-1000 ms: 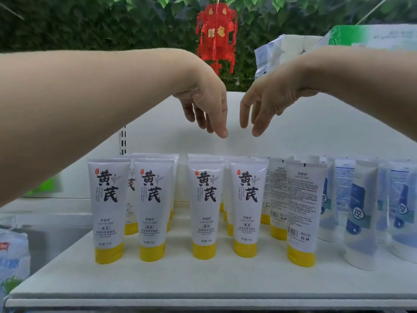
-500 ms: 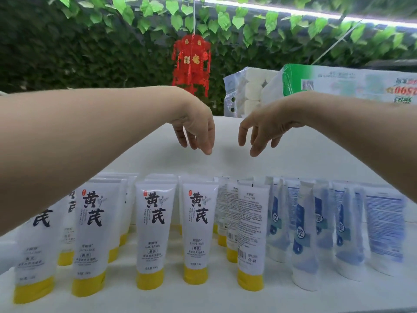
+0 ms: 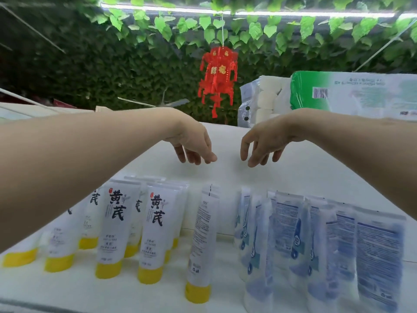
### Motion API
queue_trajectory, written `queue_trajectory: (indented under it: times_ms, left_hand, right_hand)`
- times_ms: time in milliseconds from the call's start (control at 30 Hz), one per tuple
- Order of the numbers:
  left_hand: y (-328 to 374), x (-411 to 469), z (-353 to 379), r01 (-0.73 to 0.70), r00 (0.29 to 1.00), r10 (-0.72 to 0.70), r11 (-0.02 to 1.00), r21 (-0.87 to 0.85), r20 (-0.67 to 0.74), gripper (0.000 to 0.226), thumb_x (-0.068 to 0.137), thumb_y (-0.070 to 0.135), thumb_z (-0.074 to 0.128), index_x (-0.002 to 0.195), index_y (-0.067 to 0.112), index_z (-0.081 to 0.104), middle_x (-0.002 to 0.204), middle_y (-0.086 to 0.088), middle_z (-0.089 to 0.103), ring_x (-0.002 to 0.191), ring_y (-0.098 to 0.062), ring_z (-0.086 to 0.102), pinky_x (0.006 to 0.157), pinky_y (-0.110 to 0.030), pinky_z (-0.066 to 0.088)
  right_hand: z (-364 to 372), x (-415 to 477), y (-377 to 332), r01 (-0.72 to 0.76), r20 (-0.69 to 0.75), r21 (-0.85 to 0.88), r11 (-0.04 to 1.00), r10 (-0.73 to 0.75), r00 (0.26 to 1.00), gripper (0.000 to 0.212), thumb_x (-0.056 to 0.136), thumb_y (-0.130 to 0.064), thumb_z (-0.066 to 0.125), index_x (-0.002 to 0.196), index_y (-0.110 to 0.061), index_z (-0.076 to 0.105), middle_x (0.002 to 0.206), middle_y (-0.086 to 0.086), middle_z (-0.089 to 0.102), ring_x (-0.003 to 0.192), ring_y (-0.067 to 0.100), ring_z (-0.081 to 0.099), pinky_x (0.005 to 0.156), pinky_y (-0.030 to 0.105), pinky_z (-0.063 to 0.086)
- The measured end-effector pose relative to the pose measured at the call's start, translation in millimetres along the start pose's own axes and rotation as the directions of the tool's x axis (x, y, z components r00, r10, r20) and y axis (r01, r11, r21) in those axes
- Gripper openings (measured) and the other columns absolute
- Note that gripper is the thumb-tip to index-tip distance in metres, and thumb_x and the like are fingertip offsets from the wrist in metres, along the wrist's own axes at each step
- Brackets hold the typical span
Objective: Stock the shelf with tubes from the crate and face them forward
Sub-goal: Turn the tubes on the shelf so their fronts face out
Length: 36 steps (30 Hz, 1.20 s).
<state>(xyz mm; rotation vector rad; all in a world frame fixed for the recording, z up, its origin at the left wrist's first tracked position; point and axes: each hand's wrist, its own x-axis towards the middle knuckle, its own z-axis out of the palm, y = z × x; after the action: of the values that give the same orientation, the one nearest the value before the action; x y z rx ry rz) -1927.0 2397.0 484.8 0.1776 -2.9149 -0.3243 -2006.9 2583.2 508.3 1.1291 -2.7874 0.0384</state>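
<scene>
moved: both hands sit lower and a little wider apart than a second ago; view has swung right.
left hand (image 3: 191, 145): empty, fingers loose and hanging, above the yellow-cap tubes (image 3: 115, 222).
right hand (image 3: 261, 145): empty, same pose, above the gap beside the blue tubes (image 3: 291, 236).
tubes: standing cap-down on the shelf (image 3: 126, 297); crate not in view.
step: looks like facing, not loading.
next: end tube (image 3: 202, 240) shows its back print; likely pinch its top and twist the label forward.
room: free air above the tube tops; neighbours close, front row near the shelf edge.
</scene>
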Motion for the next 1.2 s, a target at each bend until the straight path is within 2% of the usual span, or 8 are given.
queue_trajectory:
  times_ms: [233, 400, 567, 667, 800, 1000, 1200]
  left_hand:
    - [-1, 23, 2, 0.064, 0.99, -0.062, 0.998, -0.017, 0.126, 0.038, 0.096, 0.049, 0.051, 0.112, 0.019, 0.069, 0.109, -0.009, 0.068, 0.092, -0.019, 0.061, 0.083, -0.034, 0.055]
    - [-7, 48, 13, 0.098, 0.971, -0.08, 0.993, -0.07, 0.227, 0.045, 0.095, 0.056, 0.048, 0.119, 0.023, 0.066, 0.104, -0.008, 0.065, 0.088, -0.02, 0.058, 0.083, -0.034, 0.054]
    - [-7, 70, 21, 0.1, 0.948, -0.074, 0.993, -0.067, 0.309, 0.054, 0.092, 0.064, 0.043, 0.126, 0.028, 0.063, 0.114, -0.011, 0.065, 0.092, -0.02, 0.058, 0.087, -0.033, 0.054]
    - [-6, 81, 25, 0.108, 0.936, -0.084, 0.993, -0.05, 0.343, 0.058, 0.09, 0.068, 0.041, 0.127, 0.029, 0.063, 0.121, -0.012, 0.065, 0.096, -0.02, 0.06, 0.087, -0.033, 0.055]
    - [-5, 92, 29, 0.115, 0.912, -0.104, 0.993, -0.003, 0.396, 0.063, 0.088, 0.071, 0.038, 0.126, 0.028, 0.064, 0.119, -0.011, 0.066, 0.101, -0.021, 0.062, 0.09, -0.035, 0.055]
    - [-6, 98, 28, 0.11, 0.905, -0.106, 0.994, 0.014, 0.412, 0.067, 0.086, 0.073, 0.039, 0.12, 0.022, 0.068, 0.116, -0.008, 0.069, 0.105, -0.021, 0.063, 0.091, -0.035, 0.055]
    - [-6, 97, 30, 0.062, 0.908, -0.06, 0.998, 0.006, 0.415, 0.068, 0.089, 0.071, 0.037, 0.116, 0.018, 0.071, 0.117, -0.003, 0.069, 0.106, -0.018, 0.062, 0.089, -0.032, 0.054]
  right_hand:
    - [13, 19, 26, -0.02, 0.056, 0.041, 0.999, 0.018, 0.998, 0.019, 0.09, -0.029, 0.069, 0.108, -0.021, 0.068, 0.106, 0.004, 0.068, 0.1, 0.02, 0.069, 0.076, 0.03, 0.057]
    - [20, 39, 34, -0.058, 0.143, 0.08, 0.995, 0.046, 0.989, 0.017, 0.094, -0.035, 0.063, 0.106, -0.025, 0.069, 0.111, 0.006, 0.069, 0.103, 0.021, 0.067, 0.083, 0.034, 0.057]
    - [30, 56, 39, -0.108, 0.259, 0.117, 0.987, 0.074, 0.963, 0.028, 0.099, -0.04, 0.054, 0.116, -0.024, 0.068, 0.118, 0.009, 0.068, 0.098, 0.018, 0.064, 0.089, 0.035, 0.055]
    - [31, 62, 39, -0.126, 0.313, 0.136, 0.983, 0.078, 0.946, 0.033, 0.099, -0.043, 0.051, 0.12, -0.023, 0.067, 0.121, 0.01, 0.067, 0.105, 0.02, 0.064, 0.093, 0.036, 0.054]
    - [33, 70, 37, -0.128, 0.365, 0.14, 0.982, 0.068, 0.928, 0.038, 0.099, -0.046, 0.049, 0.122, -0.022, 0.066, 0.121, 0.009, 0.068, 0.111, 0.021, 0.064, 0.095, 0.036, 0.053]
    - [32, 75, 35, -0.13, 0.385, 0.143, 0.981, 0.066, 0.921, 0.045, 0.099, -0.05, 0.048, 0.122, -0.017, 0.068, 0.118, 0.008, 0.069, 0.112, 0.021, 0.065, 0.095, 0.037, 0.053]
    - [33, 76, 39, -0.116, 0.383, 0.141, 0.983, 0.054, 0.922, 0.043, 0.098, -0.048, 0.05, 0.119, -0.016, 0.07, 0.117, 0.004, 0.07, 0.111, 0.017, 0.065, 0.095, 0.035, 0.054]
